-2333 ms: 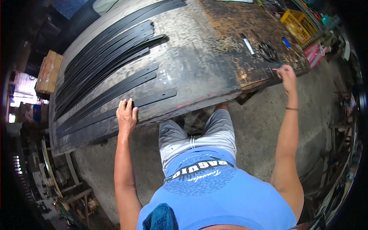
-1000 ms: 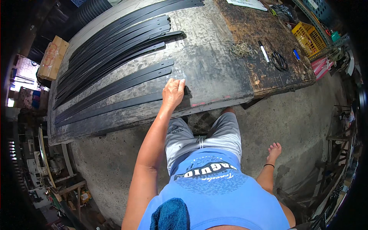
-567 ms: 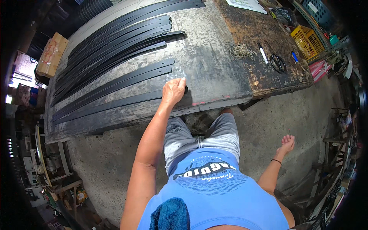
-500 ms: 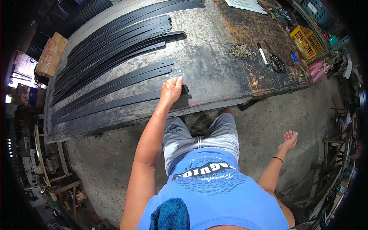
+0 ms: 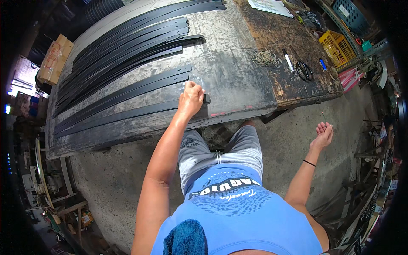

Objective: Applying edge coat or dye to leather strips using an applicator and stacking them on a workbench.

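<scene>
My left hand (image 5: 191, 99) is closed over the nearest black strip (image 5: 140, 111), close to its right end, which juts out past my knuckles. Whether its fingers pinch anything is hidden. Just beyond it lie two more long flat black strips (image 5: 170, 77) side by side, with small holes near their ends. Off to the right, above the floor and away from the table, my right hand (image 5: 323, 137) has its fingers curled. A thin, dark, pin-like thing (image 5: 324, 115) seems to stick up from them, too small to name.
Several more black strips (image 5: 127, 47) lie in bundles across the worktable (image 5: 238, 80). A string tangle (image 5: 266, 58), white marker (image 5: 288, 60), black-handled scissors (image 5: 304, 71) and blue marker (image 5: 323, 64) lie on its brown right part. A yellow crate (image 5: 336, 47) and cardboard box (image 5: 55, 60) stand beyond its sides.
My right hand has risen toward the table's level. My left hand has turned slightly, staying near the strip's end, with its fingers curled upward more.
</scene>
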The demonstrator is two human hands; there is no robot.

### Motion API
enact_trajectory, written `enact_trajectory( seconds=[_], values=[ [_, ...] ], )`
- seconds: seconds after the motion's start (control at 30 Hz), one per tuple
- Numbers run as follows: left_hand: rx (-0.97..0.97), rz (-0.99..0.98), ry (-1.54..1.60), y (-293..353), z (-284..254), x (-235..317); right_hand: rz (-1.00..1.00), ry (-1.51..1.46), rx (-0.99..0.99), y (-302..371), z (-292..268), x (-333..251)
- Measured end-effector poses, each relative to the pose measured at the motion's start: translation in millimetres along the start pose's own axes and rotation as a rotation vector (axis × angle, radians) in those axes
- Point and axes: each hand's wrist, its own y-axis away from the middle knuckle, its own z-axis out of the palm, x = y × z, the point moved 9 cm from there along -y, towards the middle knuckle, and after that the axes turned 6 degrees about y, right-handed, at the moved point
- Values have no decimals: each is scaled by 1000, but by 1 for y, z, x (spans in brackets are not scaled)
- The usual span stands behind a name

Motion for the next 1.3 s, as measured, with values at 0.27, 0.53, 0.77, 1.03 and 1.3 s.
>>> enact_trajectory(
  seconds=[0.27,0.53,0.77,1.03,1.3],
  values=[
    [-83,103,-74,2,3,13,12,16,10,2,-13,11],
    [-200,155,-243,-4,12,17,82,35,47,9,-33,33],
    [-217,185,-250,-6,12,20,121,55,91,15,-60,47],
    [-194,222,-358,-8,16,23,155,113,97,19,-75,62],
    [-176,324,-234,-1,5,35,300,177,138,31,-111,102]
  ],
)
